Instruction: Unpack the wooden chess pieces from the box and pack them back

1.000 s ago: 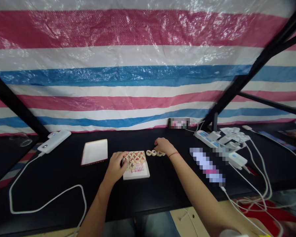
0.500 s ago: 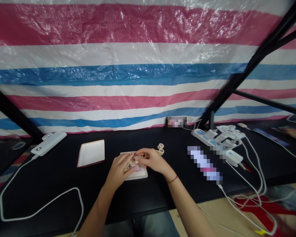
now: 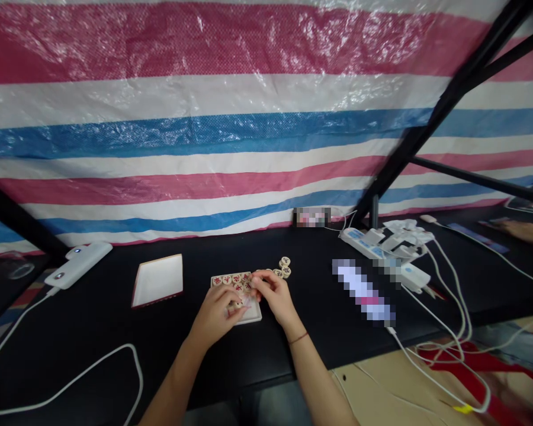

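Observation:
A shallow white box (image 3: pixel 250 313) holds rows of round Chinese chess pieces (image 3: pixel 236 278) with red characters. My left hand (image 3: pixel 215 310) reaches over the box's left side, thumb and fingers closed around a Chinese chess piece (image 3: pixel 238 305) low over the tray. At the box's right edge is my right hand (image 3: pixel 273 293), its fingers bent together beside the red-marked pieces; whatever is between its fingertips is hidden. More pieces (image 3: pixel 285 271), with dark characters, lie in a small cluster on the black table just beyond the right hand.
An open white lid (image 3: pixel 160 279) with dark red sides lies left of the box. Farther left is a white device (image 3: pixel 80 264) with a cable. A power strip (image 3: pixel 382 254), a pixelated phone-like object (image 3: pixel 364 290) and tangled cables are at right. Another person's hand (image 3: pixel 526 232) shows far right.
My right hand came from the loose pieces on the table to the box, then shifted slightly toward its right edge. The loose row is now a cluster. My left hand curled over the tray.

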`<state>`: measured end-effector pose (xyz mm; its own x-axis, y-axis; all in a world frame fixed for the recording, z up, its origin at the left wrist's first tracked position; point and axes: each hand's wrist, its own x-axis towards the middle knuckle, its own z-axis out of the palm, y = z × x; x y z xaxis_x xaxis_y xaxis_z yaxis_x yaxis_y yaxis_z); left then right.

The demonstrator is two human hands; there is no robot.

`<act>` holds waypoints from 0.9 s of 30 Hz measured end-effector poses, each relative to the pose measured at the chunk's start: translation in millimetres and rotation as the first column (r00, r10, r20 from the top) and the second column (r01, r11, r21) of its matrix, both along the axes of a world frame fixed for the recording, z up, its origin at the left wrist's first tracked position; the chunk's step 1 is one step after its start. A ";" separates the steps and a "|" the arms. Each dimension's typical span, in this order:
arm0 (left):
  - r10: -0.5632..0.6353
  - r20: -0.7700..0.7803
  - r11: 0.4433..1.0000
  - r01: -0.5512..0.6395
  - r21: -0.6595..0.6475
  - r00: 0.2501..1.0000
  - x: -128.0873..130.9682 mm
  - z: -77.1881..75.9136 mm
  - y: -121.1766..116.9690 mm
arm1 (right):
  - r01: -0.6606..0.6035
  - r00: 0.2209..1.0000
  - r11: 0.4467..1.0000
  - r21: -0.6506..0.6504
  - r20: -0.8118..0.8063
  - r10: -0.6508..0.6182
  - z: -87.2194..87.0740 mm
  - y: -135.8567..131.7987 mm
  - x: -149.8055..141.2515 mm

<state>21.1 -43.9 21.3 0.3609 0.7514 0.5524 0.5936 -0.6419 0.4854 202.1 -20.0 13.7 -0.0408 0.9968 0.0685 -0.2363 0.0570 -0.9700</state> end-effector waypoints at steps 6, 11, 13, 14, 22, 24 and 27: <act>0.062 -0.233 0.998 -0.063 0.004 0.971 6.8 6.9 3.2 | -0.022 1.000 1.000 -0.012 -0.005 0.022 -3.6 -2.9 -0.4; 0.020 -0.300 0.999 -0.026 -0.019 0.954 5.2 7.0 6.2 | -0.032 0.999 0.999 0.034 0.039 0.031 -5.8 -3.0 -0.7; 0.024 -0.318 0.999 -0.035 -0.028 0.948 4.3 6.0 7.0 | -0.011 0.998 0.996 0.088 0.069 0.005 -6.4 -3.2 -0.5; 0.028 -0.327 0.999 -0.040 -0.032 0.945 4.0 5.6 7.2 | 0.010 0.996 0.992 0.125 0.092 -0.021 -6.6 -3.7 -0.3; 0.095 -0.251 0.995 -0.103 -0.016 0.963 -4.6 6.6 6.0 | -0.041 0.858 0.892 0.451 0.472 -0.200 3.2 -18.4 -1.6; 0.120 -0.207 0.992 -0.123 -0.004 0.971 -9.9 5.1 6.6 | -0.118 0.801 0.870 0.479 0.563 -0.202 6.0 -22.4 -4.1; 0.177 -0.151 0.984 -0.177 0.020 0.972 -15.8 0.4 8.3 | -0.218 0.708 0.851 0.477 0.678 -0.199 7.0 -25.5 -7.4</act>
<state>5.3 -35.6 21.7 0.3024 0.8077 0.5062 0.7644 -0.5227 0.3774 194.7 -45.5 20.8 -0.2919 0.8236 0.4864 0.4723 0.5663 -0.6755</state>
